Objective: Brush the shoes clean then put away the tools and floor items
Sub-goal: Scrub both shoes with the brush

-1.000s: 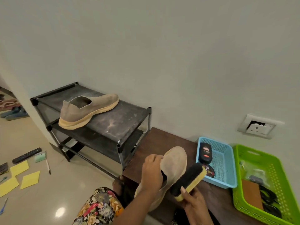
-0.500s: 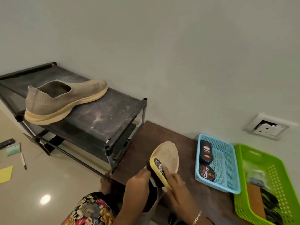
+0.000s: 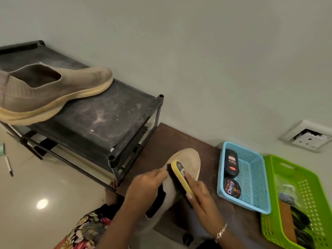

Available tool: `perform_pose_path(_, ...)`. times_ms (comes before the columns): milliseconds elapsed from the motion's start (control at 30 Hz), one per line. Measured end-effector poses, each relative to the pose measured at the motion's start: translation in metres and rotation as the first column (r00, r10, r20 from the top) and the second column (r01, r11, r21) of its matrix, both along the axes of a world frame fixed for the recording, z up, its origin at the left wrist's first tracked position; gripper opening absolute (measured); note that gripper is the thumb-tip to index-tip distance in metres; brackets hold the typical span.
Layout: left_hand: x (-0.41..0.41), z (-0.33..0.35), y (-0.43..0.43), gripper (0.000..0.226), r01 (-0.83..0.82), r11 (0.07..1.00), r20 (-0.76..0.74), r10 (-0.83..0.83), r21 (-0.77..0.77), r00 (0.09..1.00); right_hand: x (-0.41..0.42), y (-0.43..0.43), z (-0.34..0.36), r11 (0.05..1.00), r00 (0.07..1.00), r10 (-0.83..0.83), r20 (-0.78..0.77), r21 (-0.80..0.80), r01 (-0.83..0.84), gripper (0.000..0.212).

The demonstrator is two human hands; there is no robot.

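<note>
A beige slip-on shoe (image 3: 189, 161) stands toe-up over the brown bench (image 3: 170, 139). My left hand (image 3: 143, 189) grips it at the collar. My right hand (image 3: 201, 194) holds a yellow-backed brush (image 3: 180, 174) with black bristles laid against the shoe's upper. The matching shoe (image 3: 52, 92) lies on the top shelf of the black rack (image 3: 100, 119).
A blue basket (image 3: 251, 178) holds a black polish bottle (image 3: 231, 163) and a round polish tin (image 3: 231, 188). A green basket (image 3: 305, 200) with dark items sits at the right. A wall socket (image 3: 307, 138) is above. A marker (image 3: 8, 166) lies on the floor.
The view has shifted left and closer. The brush has turned from beside the shoe onto its upper and moved a little along it. My left hand still holds the shoe.
</note>
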State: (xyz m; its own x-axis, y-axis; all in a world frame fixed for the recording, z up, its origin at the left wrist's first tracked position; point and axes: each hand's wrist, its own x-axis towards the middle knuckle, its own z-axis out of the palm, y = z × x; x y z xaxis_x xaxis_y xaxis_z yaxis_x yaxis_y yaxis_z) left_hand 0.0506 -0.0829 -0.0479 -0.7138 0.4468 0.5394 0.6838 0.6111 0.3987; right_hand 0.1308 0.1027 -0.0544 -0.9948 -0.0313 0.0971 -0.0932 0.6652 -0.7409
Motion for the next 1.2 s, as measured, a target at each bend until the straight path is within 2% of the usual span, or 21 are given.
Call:
perform_pose_path(100, -0.013, 0.003, -0.013, 0.033, 0.084, 0.996, 0.065, -0.082, -0.028, 0.994, -0.006, 0.011, -0.005, 0.992, 0.992, -0.125, -0.017, -0.008, 0.125, 0.052)
perform_pose_path(233, -0.012, 0.003, -0.027, 0.027, 0.119, 0.993, 0.3, -0.118, 0.014, 0.947, 0.004, 0.003, -0.002, 0.976, 0.98, -0.198, 0.0, -0.087, 0.197, 0.049)
perform_pose_path(367, 0.009, 0.003, -0.024, 0.025, 0.07, 0.996, 0.28, -0.081, 0.047, 0.956, 0.004, -0.01, 0.001, 0.975, 0.975, -0.217, -0.053, -0.061, 0.214, 0.05)
perform_pose_path(467, 0.015, 0.002, -0.02, 0.018, -0.049, 0.994, 0.26, 0.021, 0.101, 0.965, 0.001, -0.037, 0.006, 0.991, 0.999, -0.053, -0.008, 0.12, 0.054, 0.058)
perform_pose_path(533, 0.016, -0.005, -0.019, 0.016, -0.12, 0.984, 0.305, 0.074, 0.133, 0.95, 0.0, -0.042, 0.001, 0.952, 0.996, 0.05, -0.074, 0.304, -0.025, 0.056)
perform_pose_path(567, 0.017, -0.01, -0.019, 0.017, -0.154, 0.976, 0.329, 0.096, 0.156, 0.939, -0.004, -0.033, -0.003, 0.912, 0.994, 0.012, -0.105, 0.41, 0.032, 0.055)
perform_pose_path(600, 0.018, -0.014, -0.019, 0.02, -0.185, 0.966, 0.36, 0.111, 0.178, 0.926, -0.01, -0.02, -0.004, 0.874, 0.99, -0.121, -0.072, 0.465, 0.141, 0.056)
perform_pose_path(667, 0.02, -0.021, -0.017, 0.025, -0.232, 0.946, 0.412, 0.123, 0.226, 0.903, -0.023, 0.006, -0.002, 0.784, 0.905, -0.425, -0.005, 0.499, 0.37, 0.054)
perform_pose_path(700, 0.02, -0.023, -0.015, 0.027, -0.258, 0.934, 0.422, 0.137, 0.245, 0.896, -0.025, 0.011, 0.0, 0.752, 0.861, -0.509, 0.015, 0.494, 0.436, 0.054)
perform_pose_path(733, 0.02, -0.023, -0.013, 0.028, -0.282, 0.925, 0.431, 0.153, 0.254, 0.889, -0.024, 0.005, 0.006, 0.757, 0.852, -0.52, 0.057, 0.493, 0.429, 0.054)
perform_pose_path(767, 0.019, -0.022, -0.011, 0.029, -0.296, 0.92, 0.442, 0.161, 0.257, 0.883, -0.019, -0.009, 0.008, 0.806, 0.892, -0.441, 0.1, 0.482, 0.345, 0.055)
perform_pose_path(833, 0.018, -0.022, -0.01, 0.028, -0.309, 0.916, 0.45, 0.169, 0.258, 0.877, 0.001, -0.049, 0.014, 0.944, 0.971, -0.186, 0.15, 0.3, 0.135, 0.061)
perform_pose_path(867, 0.018, -0.023, -0.01, 0.027, -0.32, 0.91, 0.449, 0.179, 0.261, 0.875, 0.011, -0.062, 0.014, 0.976, 0.984, -0.089, 0.154, 0.212, 0.055, 0.066)
perform_pose_path(900, 0.018, -0.022, -0.01, 0.027, -0.329, 0.904, 0.452, 0.182, 0.274, 0.873, 0.014, -0.06, 0.009, 0.979, 0.992, -0.034, 0.125, 0.206, 0.008, 0.068)
perform_pose_path(933, 0.018, -0.022, -0.01, 0.027, -0.333, 0.9, 0.462, 0.177, 0.283, 0.869, 0.011, -0.049, 0.005, 0.963, 0.994, -0.031, 0.105, 0.27, 0.001, 0.065)
perform_pose_path(1000, 0.018, -0.023, -0.011, 0.024, -0.314, 0.901, 0.463, 0.152, 0.298, 0.873, -0.004, -0.011, -0.008, 0.866, 0.978, -0.207, 0.021, 0.468, 0.173, 0.058)
perform_pose_path(1033, 0.018, -0.024, -0.011, 0.022, -0.312, 0.901, 0.467, 0.145, 0.302, 0.872, -0.014, 0.008, -0.01, 0.827, 0.945, -0.326, -0.021, 0.478, 0.296, 0.058)
perform_pose_path(1100, 0.017, -0.024, -0.011, 0.02, -0.326, 0.893, 0.485, 0.147, 0.309, 0.862, -0.025, 0.017, -0.005, 0.808, 0.883, -0.469, 0.016, 0.411, 0.422, 0.056)
perform_pose_path(1133, 0.017, -0.023, -0.01, 0.02, -0.326, 0.893, 0.485, 0.147, 0.309, 0.862, -0.026, 0.007, -0.001, 0.837, 0.889, -0.454, 0.063, 0.372, 0.401, 0.057)
perform_pose_path(1200, 0.017, -0.021, -0.009, 0.016, -0.317, 0.895, 0.475, 0.14, 0.315, 0.869, -0.012, -0.035, 0.013, 0.965, 0.957, -0.228, 0.179, 0.173, 0.198, 0.063)
